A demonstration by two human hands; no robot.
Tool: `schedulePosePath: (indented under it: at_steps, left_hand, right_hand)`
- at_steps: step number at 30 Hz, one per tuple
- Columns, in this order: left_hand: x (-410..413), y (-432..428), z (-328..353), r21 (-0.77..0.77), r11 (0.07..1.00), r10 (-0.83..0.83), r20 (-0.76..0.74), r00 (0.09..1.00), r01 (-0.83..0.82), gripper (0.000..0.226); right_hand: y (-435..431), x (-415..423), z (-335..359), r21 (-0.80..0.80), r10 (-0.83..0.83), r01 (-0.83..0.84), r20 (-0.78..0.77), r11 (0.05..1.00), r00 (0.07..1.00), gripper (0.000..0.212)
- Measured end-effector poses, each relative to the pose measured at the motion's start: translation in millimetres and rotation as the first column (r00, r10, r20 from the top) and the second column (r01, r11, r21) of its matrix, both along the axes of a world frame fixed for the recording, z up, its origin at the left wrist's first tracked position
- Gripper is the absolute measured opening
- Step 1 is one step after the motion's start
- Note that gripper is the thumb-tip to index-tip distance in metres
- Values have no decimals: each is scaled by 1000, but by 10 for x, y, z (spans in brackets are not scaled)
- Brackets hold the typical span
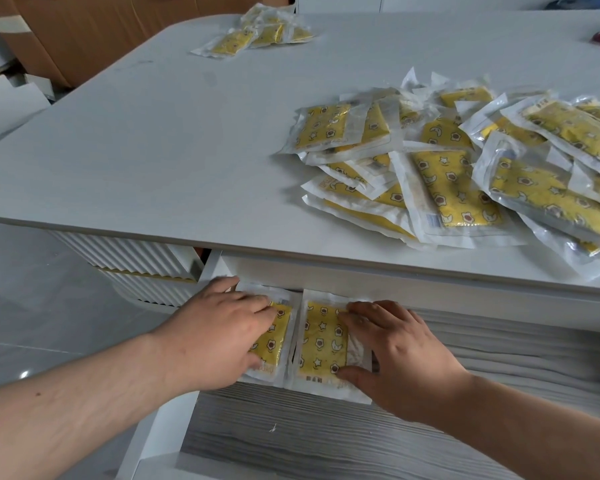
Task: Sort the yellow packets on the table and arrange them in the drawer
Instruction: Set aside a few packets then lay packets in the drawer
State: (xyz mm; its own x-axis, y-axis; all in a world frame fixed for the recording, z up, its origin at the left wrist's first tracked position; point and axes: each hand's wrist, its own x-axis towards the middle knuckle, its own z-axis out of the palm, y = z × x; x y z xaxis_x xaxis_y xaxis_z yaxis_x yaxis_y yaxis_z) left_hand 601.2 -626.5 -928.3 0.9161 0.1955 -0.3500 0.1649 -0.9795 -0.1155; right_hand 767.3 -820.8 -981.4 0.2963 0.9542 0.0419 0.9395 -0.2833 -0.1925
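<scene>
head view: only one camera, all below is from it
drawer (274, 441): pulled out under the table's near edge, grey wood-grain floor, white side wall on the left
left packet (275, 336): flat in the drawer's far left corner, yellow star/flower print up, mostly covered by the left hand
right packet (321, 342): flat just beside the left one, long edges nearly touching, thin gap between
left hand (219, 329): palm down, fingers straight and laid over the left packet, thumb out at its far edge; pressing, not pinching
right hand (407, 356): palm down, fingers spread; fingertips on the right packet's far right corner, thumb on its near right corner, print in between uncovered
table (153, 150): pale grey top, rounded corners
main pile (465, 168): many yellow packets heaped loose and overlapping on the table's right side, well apart from both hands
far group (257, 34): a few more packets at the table's far edge
cardboard box (84, 22): behind the table, far left
floor (32, 306): glossy grey tiles, left of the drawer
</scene>
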Motion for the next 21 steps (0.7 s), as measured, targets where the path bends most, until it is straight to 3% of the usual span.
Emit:
schedulePosePath:
  at_steps: [10, 15, 21]
  left_hand:
    - [13, 13, -14, -6, 1000, 9, 22, 1000, -9, 68]
    - [35, 46, -29, 6, 1000, 0, 16, 1000, -1, 67]
    - [38, 55, -9, 9, 1000, -4, 9, 1000, 4, 63]
  right_hand:
    - [30, 23, 88, -65, -7, 4, -55, 998, 998, 72]
    - [45, 41, 147, -127, -9, -11, -159, 992, 987, 76]
    - [55, 22, 234, -180, -1, -26, -149, 983, 989, 75]
